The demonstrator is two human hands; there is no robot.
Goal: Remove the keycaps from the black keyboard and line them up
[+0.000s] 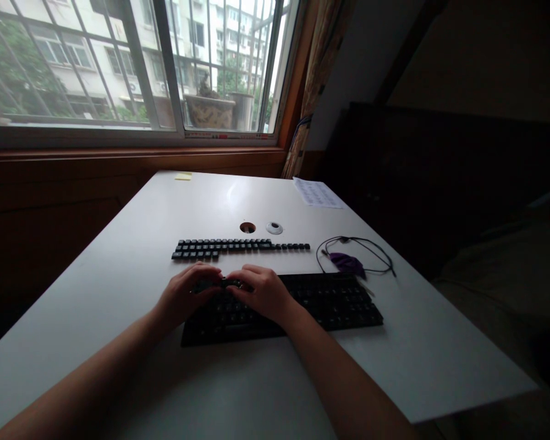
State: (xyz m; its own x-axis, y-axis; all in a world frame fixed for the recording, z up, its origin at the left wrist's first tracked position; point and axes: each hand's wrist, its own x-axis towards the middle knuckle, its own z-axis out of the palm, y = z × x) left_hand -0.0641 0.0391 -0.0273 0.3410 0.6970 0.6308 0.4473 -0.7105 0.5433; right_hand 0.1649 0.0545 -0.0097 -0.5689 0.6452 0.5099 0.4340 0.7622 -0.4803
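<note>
A black keyboard (334,305) lies on the white desk, with many of its details lost in the dim light. Over its upper left part, my left hand (186,290) and my right hand (261,290) meet fingertip to fingertip. Both have thumb and fingers drawn together around a small dark piece (223,282) that looks like a keycap. Whether it sits on the keyboard or just above it is hard to see. Behind the hands, loose black keycaps (224,245) are set out in rows on the desk.
Right of the keycaps lies a coiled black cable (385,256) with a purple cloth-like item (347,263). A desk hole (247,228) and a round cover (274,228) are farther back. Printed paper (318,194) and a yellow note (183,176) lie near the far edge.
</note>
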